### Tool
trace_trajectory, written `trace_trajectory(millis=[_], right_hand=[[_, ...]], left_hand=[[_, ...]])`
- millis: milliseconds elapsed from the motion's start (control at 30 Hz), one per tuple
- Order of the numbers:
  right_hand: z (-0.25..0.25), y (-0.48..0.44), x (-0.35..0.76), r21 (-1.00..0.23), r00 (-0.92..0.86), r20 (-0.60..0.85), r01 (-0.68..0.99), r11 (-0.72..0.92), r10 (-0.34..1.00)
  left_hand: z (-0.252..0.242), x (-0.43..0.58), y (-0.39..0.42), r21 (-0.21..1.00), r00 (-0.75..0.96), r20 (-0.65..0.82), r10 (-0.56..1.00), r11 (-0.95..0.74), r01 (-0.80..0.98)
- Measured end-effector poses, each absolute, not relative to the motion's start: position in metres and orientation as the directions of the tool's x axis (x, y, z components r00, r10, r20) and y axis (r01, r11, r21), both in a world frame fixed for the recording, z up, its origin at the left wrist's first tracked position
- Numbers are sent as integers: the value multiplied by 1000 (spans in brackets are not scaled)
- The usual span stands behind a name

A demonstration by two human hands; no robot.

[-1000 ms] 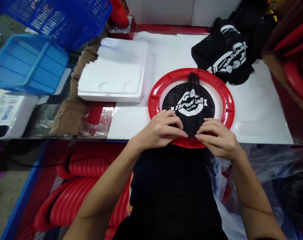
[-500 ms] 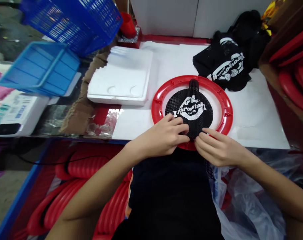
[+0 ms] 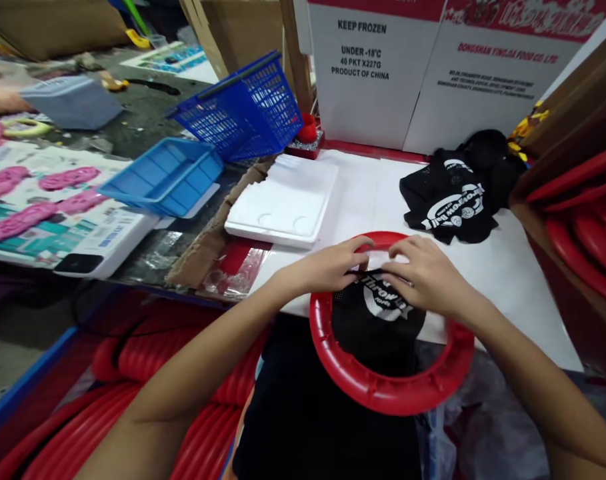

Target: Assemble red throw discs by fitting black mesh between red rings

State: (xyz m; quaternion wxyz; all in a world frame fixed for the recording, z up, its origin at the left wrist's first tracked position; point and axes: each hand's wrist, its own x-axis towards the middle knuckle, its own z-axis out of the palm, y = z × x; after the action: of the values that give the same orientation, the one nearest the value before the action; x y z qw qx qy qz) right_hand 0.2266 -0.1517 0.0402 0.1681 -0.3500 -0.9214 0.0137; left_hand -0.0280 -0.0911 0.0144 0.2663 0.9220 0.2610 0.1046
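A red plastic ring hangs partly over the table's front edge, close to my body. Inside it is a black mesh net with white "Throw Ball" print. My left hand pinches the net's upper edge on the left. Beside it, my right hand grips the same edge with bent fingers, its wrist above the ring's right side. Both hands cover parts of the net's top edge and of the ring's far side. More printed black nets lie piled at the table's back right.
White foam block lies left of the ring. Blue baskets and a light blue tray stand farther left. Red rings fill a box at right and lie stacked below the table. A white carton stands behind.
Both hands have moved from the net's near edge to its far edge. The ring has come toward my body, past the table edge. The view has tilted up.
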Motion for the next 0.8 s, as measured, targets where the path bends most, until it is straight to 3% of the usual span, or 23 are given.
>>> trace_trajectory(millis=[67, 167, 367, 533, 667, 800], right_hand=[[30, -121, 239, -146, -681, 245, 678, 720, 690], [17, -102, 247, -257, -702, 175, 644, 720, 690], [8, -93, 246, -494, -684, 139, 578, 649, 716], [9, -87, 244, -566, -642, 129, 578, 588, 756], [24, -74, 250, -709, -546, 3, 590, 387, 838], [35, -62, 259, -754, -448, -263, 648, 108, 854]], left_hand=[[23, -29, -79, 613, 876, -2, 483, -692, 382], [31, -20, -67, 630, 851, -49, 523, -644, 433], [21, 6, -56, 556, 777, -61, 626, -625, 547], [12, 11, -48, 652, 778, -2, 628, -589, 477], [14, 10, -43, 833, 734, 27, 679, -421, 359], [10, 19, -47, 860, 658, 56, 751, -371, 350]])
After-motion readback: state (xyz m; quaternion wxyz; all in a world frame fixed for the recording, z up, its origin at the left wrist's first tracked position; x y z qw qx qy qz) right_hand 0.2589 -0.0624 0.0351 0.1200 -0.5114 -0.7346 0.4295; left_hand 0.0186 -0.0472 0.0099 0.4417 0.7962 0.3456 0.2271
